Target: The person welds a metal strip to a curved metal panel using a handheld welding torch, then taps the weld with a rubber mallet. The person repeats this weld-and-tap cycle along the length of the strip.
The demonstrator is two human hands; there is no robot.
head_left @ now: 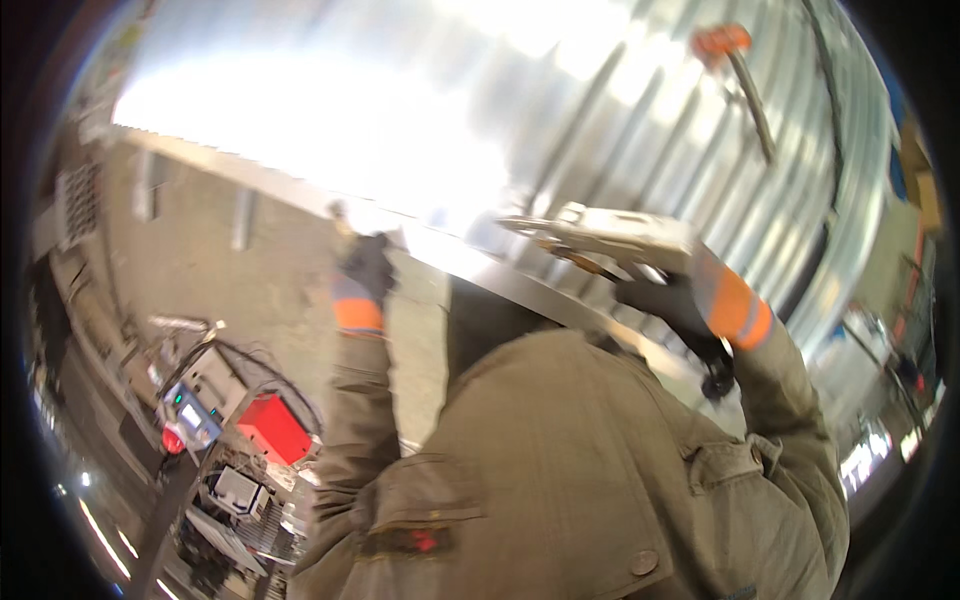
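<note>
A pale welding gun (625,232) with a pointed metal nozzle is gripped in my right hand (675,305), which wears a dark glove with an orange cuff. Its tip points left, over the near edge of a ribbed, shiny metal panel (640,125). My left hand (370,268), gloved the same way, is at the panel's front edge strip (480,268), farther left. Its fingers look closed, and a small tan thing shows at their tips, too blurred to name. Glare hides much of the panel's left part.
An orange-headed hammer (722,45) lies on the panel at the far right, near a dark cable (832,110). At lower left stand a red box (275,428) and a blue-grey unit with a screen (192,415). Metal legs (243,218) show below the panel edge.
</note>
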